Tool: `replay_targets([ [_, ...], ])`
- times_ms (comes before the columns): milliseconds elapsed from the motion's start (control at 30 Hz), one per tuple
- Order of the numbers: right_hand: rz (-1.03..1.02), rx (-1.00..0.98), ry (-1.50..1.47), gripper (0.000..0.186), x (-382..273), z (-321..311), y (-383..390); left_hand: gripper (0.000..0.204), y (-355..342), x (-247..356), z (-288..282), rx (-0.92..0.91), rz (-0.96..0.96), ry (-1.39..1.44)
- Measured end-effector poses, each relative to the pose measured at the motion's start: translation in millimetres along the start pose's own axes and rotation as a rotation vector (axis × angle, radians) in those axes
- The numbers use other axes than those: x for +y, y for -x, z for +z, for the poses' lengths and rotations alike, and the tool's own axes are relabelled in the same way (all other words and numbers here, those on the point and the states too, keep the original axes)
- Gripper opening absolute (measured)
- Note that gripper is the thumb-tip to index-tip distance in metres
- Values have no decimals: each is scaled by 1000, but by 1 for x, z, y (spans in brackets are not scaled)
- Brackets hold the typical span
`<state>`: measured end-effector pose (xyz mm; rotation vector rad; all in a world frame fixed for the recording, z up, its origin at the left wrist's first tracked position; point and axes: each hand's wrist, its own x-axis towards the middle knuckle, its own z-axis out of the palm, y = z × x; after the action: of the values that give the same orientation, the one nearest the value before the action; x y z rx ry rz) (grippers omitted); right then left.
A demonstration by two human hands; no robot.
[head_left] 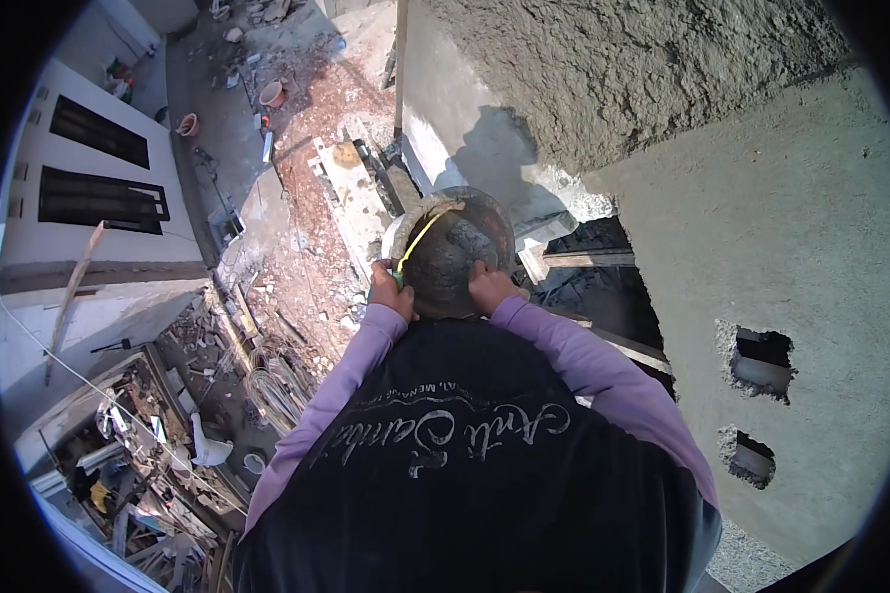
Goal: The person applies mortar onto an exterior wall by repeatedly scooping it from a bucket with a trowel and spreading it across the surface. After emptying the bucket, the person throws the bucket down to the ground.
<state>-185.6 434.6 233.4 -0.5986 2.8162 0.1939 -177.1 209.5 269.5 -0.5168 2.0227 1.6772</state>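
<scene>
A round, dark bucket (465,277) holding wet grey mortar is in front of my chest. My left hand (389,288) is closed at its left side on a small green object with a narrow yellow strip (421,235), which looks like a tape measure; the strip runs up across the bucket to its far rim. My right hand (490,287) has its fingers curled at the near right of the bucket, seemingly gripping it; the fingertips are partly hidden.
A plastered wall (761,227) with holes and a dark opening (618,306) stands on the right. Far below lie rubble-strewn ground (307,247), boards (351,198), buckets (272,94) and piled scrap (129,455). A white building (89,247) stands at left.
</scene>
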Motion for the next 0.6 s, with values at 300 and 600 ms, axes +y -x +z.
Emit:
replay_targets([
  [300, -119, -63, -80, 21, 100, -34, 9, 51, 20, 10, -9, 22, -52, 54],
  [600, -117, -116, -805, 27, 21, 0, 15, 54, 15, 5, -17, 68, -43, 69],
])
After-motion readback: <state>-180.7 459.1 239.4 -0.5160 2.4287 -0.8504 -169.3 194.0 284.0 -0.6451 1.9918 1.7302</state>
